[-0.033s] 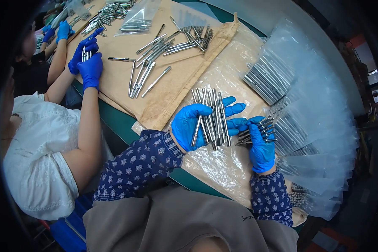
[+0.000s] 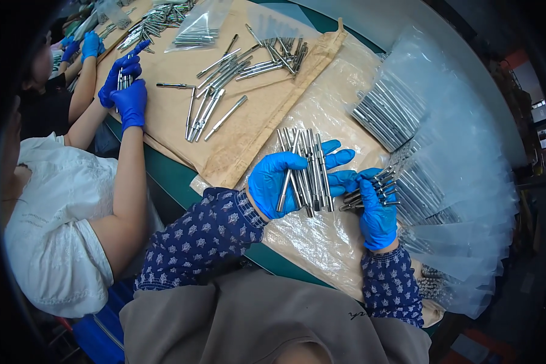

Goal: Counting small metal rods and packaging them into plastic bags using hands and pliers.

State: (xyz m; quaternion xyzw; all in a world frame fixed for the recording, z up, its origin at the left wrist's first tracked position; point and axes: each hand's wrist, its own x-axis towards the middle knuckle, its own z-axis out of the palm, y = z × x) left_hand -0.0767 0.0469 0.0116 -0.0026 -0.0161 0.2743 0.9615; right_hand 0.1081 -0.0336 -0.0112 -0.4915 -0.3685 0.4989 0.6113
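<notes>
Across the left hand [image 2: 270, 185] lies a loose row of slim, shiny metal rods [image 2: 312, 176], stepped along their length, some dark-ended, one slanting over its neighbours. That hand is palm up above the clear plastic sheet [image 2: 315, 246], holding them loosely, thumb against the rods and fingers spread beneath. Just beside it, the right hand [image 2: 379, 223] is closed around a second bunch [image 2: 384, 176], whose ends poke out past the glove. The rods cover much of the left palm; the right fingers partly hide their bunch, and whether the hands touch is unclear.
</notes>
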